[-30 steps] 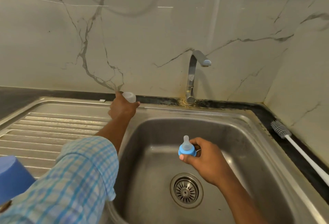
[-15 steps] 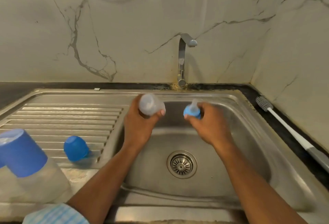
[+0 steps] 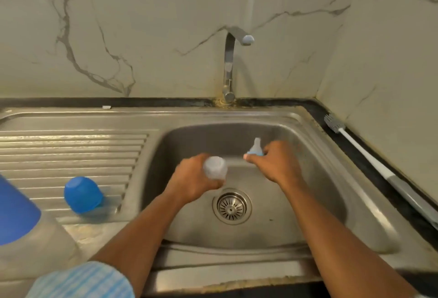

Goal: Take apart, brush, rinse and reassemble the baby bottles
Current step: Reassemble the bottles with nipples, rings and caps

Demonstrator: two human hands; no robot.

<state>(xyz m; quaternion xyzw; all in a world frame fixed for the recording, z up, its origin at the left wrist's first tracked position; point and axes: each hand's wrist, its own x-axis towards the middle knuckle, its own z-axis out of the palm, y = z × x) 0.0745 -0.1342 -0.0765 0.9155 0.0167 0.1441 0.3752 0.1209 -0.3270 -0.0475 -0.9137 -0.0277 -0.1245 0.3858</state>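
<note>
Over the steel sink basin, my left hand grips a clear baby bottle body, its round end pointing away from me. To its right, my right hand holds a clear teat set in a blue screw ring, the teat pointing up. The two parts are apart, with a small gap between them. A blue domed bottle cap lies on the ribbed drainboard at the left. A second bottle with a blue cap stands at the near left edge.
A steel tap rises behind the basin, with no water running. A white-handled bottle brush lies on the dark counter strip along the right wall. The drain strainer sits in the basin floor below my hands. Marble walls close the back and right.
My left hand came back from the far sink rim with the bottle body to above the basin. Both hands then dropped slightly lower over the drain, and my view tilted down.
</note>
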